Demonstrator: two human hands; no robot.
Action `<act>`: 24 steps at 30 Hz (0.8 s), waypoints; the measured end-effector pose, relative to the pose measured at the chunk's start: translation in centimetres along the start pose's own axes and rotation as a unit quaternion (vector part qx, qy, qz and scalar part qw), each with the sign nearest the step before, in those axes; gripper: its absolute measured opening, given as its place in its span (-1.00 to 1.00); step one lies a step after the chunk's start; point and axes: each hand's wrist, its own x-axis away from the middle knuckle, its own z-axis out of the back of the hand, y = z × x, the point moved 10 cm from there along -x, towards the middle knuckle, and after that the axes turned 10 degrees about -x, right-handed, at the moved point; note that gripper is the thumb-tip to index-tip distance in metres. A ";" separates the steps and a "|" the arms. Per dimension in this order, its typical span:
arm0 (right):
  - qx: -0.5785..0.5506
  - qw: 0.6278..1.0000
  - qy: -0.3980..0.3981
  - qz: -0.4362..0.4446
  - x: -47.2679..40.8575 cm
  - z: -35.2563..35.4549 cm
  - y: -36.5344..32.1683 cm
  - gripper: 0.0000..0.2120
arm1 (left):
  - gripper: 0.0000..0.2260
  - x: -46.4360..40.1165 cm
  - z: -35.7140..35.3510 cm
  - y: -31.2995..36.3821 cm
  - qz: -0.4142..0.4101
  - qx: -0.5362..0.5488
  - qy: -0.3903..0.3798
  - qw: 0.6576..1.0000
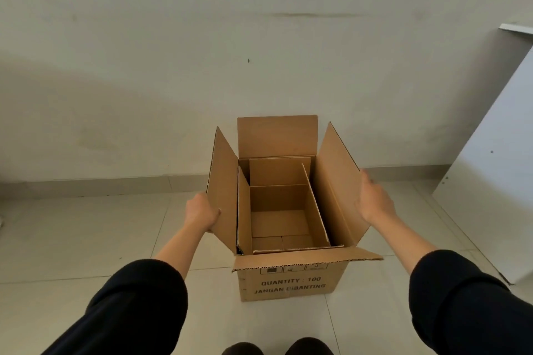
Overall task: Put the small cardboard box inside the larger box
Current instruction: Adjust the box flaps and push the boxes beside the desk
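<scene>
We see the small cardboard box [281, 210] already sitting open inside the larger box [291, 282], squarely between our hands, left hand [202, 213] gripping the left flap [223, 190], right hand [375, 202] laid open against the right flap [337, 181].

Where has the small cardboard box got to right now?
In the head view, the small cardboard box sits open inside the larger box on the floor, between the left hand and right hand, which hold the side flaps.

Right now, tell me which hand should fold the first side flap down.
Left, probably: the left hand already grips the left flap at its edge; the right hand only rests open against the right flap.
</scene>
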 end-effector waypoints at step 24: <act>-0.088 0.983 0.090 -0.135 -1.3 4.8 10.8 -0.76 | -0.73 -1.0 -4.8 9.7 -0.056 -0.021 0.020 0.998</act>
